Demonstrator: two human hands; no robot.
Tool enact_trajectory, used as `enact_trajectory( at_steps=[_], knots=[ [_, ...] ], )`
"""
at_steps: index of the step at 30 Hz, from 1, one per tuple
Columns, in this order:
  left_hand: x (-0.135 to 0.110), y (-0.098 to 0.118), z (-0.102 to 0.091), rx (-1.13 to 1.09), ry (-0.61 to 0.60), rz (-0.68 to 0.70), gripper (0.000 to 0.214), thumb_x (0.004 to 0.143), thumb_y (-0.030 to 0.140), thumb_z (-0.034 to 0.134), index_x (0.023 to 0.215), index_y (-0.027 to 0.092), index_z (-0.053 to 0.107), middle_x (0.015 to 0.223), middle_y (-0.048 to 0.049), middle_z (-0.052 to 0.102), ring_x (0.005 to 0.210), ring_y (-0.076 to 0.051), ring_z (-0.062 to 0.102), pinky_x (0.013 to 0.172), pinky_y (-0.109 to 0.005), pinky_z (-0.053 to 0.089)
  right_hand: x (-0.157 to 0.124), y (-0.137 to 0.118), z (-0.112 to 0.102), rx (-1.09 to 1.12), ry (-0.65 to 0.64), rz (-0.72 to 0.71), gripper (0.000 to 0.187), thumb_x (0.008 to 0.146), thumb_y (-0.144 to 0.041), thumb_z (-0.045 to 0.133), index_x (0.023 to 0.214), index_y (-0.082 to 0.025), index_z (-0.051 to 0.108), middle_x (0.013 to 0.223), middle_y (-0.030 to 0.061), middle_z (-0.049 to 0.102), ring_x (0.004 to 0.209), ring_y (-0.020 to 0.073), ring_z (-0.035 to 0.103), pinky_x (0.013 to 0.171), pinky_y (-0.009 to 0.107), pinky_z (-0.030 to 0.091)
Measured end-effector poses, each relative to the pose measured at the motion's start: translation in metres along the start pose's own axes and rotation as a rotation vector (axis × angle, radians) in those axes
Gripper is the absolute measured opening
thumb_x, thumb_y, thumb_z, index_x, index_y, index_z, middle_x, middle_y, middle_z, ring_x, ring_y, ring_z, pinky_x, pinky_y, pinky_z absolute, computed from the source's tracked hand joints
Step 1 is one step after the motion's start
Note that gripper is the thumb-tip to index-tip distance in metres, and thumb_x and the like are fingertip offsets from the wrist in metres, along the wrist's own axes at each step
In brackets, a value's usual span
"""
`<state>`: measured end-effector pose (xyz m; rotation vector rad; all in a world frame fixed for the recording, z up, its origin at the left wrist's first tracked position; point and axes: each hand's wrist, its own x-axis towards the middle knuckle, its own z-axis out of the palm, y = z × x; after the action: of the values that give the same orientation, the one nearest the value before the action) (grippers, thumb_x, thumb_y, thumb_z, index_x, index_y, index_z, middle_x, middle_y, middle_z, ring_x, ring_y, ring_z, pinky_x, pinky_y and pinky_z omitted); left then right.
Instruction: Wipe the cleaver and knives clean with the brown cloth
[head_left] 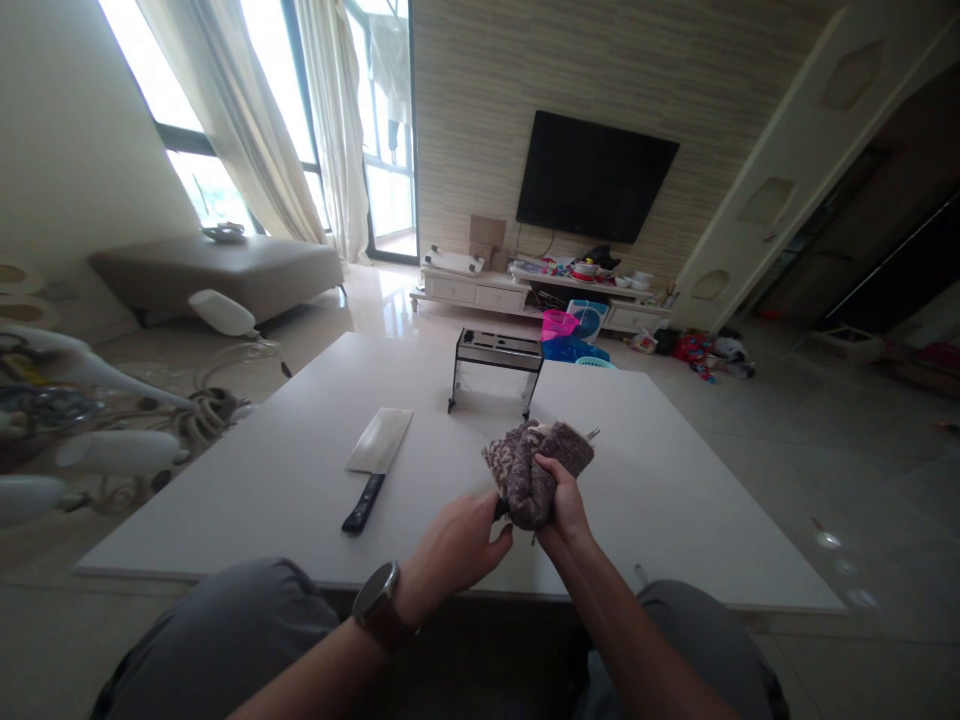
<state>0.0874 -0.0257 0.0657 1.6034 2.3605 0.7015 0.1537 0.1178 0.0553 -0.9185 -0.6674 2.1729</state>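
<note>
My right hand (566,505) is closed around a folded grey-brown towel (534,475) above the white table. The towel is wrapped over a knife, whose metal tip (593,434) pokes out on the far right side. At the near left end of the towel, my left hand (466,540) grips the knife's black handle (502,508). Most of the blade is hidden by the cloth. A cleaver (380,440) with a black handle lies flat to the left of my hands. Beyond the towel stands a knife block (496,350) with slots in its dark top and clear sides.
The white table (300,500) spans the space before my knees. On the floor at left lies a chandelier-like lamp (217,405) with white shades. Behind the table are a pink basket (559,325), a blue plastic item (574,349), and a low TV cabinet (480,293).
</note>
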Motion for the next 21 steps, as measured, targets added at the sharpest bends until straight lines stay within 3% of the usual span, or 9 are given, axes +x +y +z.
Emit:
enact_trajectory(
  at_steps=[21],
  knots=[
    [-0.0002, -0.0012, 0.0014, -0.003, -0.002, -0.003, 0.011, 0.089, 0.031, 0.055, 0.095, 0.023, 0.058, 0.088, -0.0069, 0.073, 0.081, -0.026, 0.068, 0.068, -0.034, 0.042, -0.0025, -0.0011, 0.0020, 0.017, 0.010, 0.004, 0.022, 0.070, -0.016, 0.072, 0.092, -0.012, 0.070, 0.079, 0.0055, 0.078, 0.068, 0.0204, 0.073, 0.071, 0.032, 0.063]
  ],
)
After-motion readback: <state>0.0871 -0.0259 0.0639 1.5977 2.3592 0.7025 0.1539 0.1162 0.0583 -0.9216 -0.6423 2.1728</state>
